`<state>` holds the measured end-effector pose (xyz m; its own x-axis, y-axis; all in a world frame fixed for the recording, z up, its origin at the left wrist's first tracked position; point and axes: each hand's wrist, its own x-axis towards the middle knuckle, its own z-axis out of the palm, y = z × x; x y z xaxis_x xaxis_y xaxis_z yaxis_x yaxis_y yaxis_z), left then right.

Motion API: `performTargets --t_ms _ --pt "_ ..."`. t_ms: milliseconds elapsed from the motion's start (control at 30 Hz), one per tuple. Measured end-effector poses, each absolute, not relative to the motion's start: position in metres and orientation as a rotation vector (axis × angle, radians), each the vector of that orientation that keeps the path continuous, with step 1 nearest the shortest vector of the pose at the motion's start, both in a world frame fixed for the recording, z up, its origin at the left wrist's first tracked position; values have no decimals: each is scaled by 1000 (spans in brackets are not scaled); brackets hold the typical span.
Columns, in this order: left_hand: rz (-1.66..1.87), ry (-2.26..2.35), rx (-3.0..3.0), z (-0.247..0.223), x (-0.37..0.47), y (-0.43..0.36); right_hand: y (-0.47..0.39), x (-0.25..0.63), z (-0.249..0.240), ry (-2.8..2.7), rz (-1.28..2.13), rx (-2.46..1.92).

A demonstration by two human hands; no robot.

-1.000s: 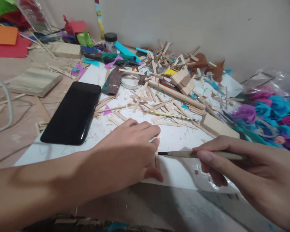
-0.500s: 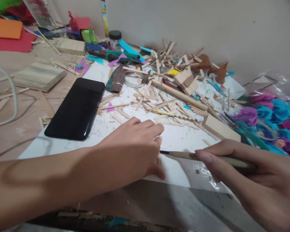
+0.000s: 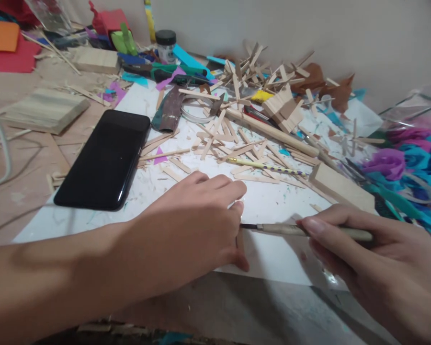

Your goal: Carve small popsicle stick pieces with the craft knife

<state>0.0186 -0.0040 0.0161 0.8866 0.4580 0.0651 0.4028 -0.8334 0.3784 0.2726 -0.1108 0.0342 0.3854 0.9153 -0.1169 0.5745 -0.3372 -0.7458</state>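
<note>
My left hand [image 3: 204,215] rests on the white paper [image 3: 283,258] with its fingers curled down and its thumb toward me. It is closed on a small light-brown piece [image 3: 241,244], mostly hidden under the palm and probably wood. In my right hand [image 3: 366,258] is a carving tool [image 3: 280,230] with a slim wooden handle, pinched between thumb and fingers. Its thin dark metal shaft points left and reaches my left fingers. The tip of the tool is hidden behind them.
A black phone [image 3: 106,160] lies left of my left hand. Beyond are scattered craft sticks [image 3: 215,136], a spotted pencil [image 3: 269,166] and a hammer [image 3: 269,129]. A wooden block [image 3: 339,187] sits near my right hand, with paper flowers [image 3: 384,164] farther right.
The view has shifted slightly, so the background sits a little differently. My right hand and the carving tool have drawn a little to the right; my left hand keeps its grip.
</note>
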Motion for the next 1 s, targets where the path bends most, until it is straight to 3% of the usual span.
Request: performTargets --t_ms 200,667,1000 --pt "222 628 2688 15 18 -2 -105 257 53 -1193 694 -2096" --pt "314 564 2706 7 13 1 -96 264 79 -2070 400 -1870" --pt "185 626 2663 16 19 0 -97 255 70 -1886 382 -1864"
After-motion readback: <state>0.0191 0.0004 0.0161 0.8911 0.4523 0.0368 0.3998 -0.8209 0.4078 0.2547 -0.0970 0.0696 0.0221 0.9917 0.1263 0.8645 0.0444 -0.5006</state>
